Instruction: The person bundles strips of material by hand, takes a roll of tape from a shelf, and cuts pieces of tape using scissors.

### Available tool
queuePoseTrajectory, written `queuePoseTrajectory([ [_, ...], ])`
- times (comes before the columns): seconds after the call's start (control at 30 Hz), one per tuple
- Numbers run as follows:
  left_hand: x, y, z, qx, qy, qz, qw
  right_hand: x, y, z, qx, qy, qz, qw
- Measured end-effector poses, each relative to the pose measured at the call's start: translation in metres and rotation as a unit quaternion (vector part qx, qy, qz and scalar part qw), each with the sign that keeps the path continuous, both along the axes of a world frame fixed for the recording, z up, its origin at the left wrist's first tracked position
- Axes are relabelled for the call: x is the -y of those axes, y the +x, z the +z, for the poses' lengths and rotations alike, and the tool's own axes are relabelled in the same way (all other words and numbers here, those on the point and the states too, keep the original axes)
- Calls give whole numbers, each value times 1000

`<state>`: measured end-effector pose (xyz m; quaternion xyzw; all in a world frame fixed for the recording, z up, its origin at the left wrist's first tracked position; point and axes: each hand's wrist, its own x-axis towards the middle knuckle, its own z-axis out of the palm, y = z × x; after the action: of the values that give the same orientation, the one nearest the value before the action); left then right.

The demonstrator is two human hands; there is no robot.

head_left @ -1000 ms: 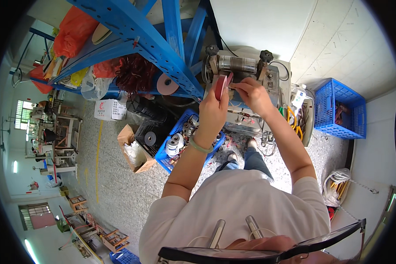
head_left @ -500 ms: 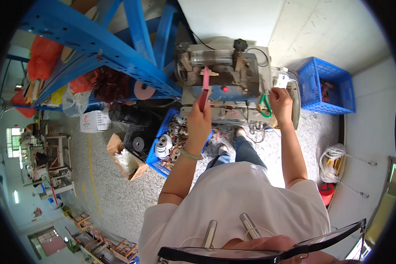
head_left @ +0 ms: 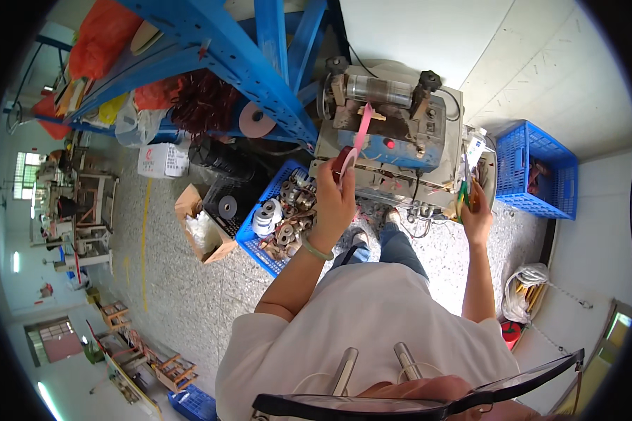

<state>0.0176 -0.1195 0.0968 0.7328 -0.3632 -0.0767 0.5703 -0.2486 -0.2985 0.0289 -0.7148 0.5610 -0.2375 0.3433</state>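
Observation:
Bent around a dark red and pink roll of flat tape (head_left: 347,161), my left hand (head_left: 336,201) is closed at the near side of a bench machine (head_left: 393,142). A pink strip (head_left: 364,128) runs from the roll to a small pale piece under the machine's roller (head_left: 379,90). At the machine's right front corner, my right hand (head_left: 478,216) is closed on green-handled scissors (head_left: 462,199), which stand nearly edge-on. The fingers partly hide the handles. Just beyond them stands a white bottle (head_left: 475,146).
A blue steel rack (head_left: 225,59) rises at left, close to the machine. Blue crates hold metal parts and spools (head_left: 249,249) at left, and other items (head_left: 571,196) at right. A cardboard box (head_left: 221,250) stands on the floor. A cable (head_left: 415,189) hangs off the machine's front.
My right hand has moved down from beside the bottle and taken hold of the scissors, which lay on the machine. My left hand keeps the tape roll. The whole view has shifted.

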Motion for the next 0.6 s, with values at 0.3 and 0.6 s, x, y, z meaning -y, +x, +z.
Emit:
queuePoseTrajectory([
  [0.3,-11,-6,4,-10,-2,52,999,-40,82,84,130,-8,376,918],
  [0.6,-33,-8,-25,-402,-134,103,900,-37,137,69,149,129,456,868],
])
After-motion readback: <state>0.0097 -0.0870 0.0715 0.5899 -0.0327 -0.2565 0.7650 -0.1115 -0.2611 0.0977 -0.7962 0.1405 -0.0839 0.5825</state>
